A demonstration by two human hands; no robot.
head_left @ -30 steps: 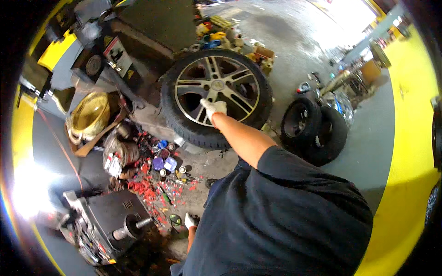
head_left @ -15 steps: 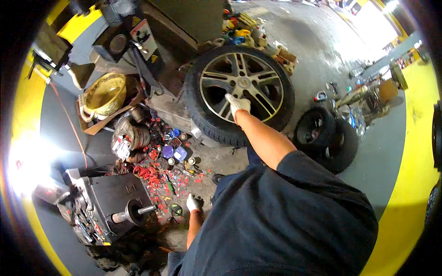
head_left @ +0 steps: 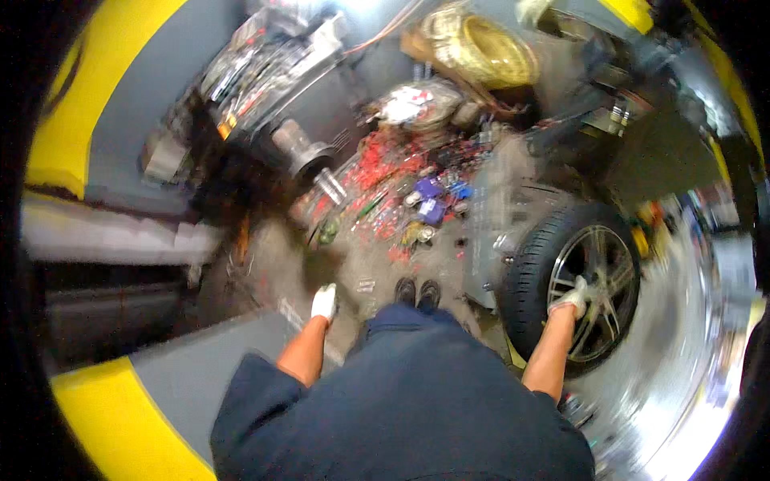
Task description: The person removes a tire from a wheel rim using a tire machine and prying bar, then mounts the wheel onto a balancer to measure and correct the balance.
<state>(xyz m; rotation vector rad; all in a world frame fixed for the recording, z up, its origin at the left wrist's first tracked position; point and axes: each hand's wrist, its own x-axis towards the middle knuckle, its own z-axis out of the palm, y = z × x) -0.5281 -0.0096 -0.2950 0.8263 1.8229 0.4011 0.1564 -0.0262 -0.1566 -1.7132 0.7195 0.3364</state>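
Observation:
My right hand, in a white glove, is at the face of a car wheel. Its fingers appear hooked round a spoke, though motion blurs them. A black tire is mounted on the silver multi-spoke rim, and the wheel is on edge beside a low grey metal platform. Away from any object, my left hand hangs at my side, also in a white glove. Blur hides how its fingers are set.
A wheel balancer with a protruding shaft stands ahead on the left. Red scraps, small purple containers and tools litter the floor. Farther back sits a yellowish tub. A grey-and-yellow ledge runs at lower left.
My view has swung left, so the wheel now appears at the right and the balancer ahead. My right hand stays at the wheel's spokes; my left hand still hangs down.

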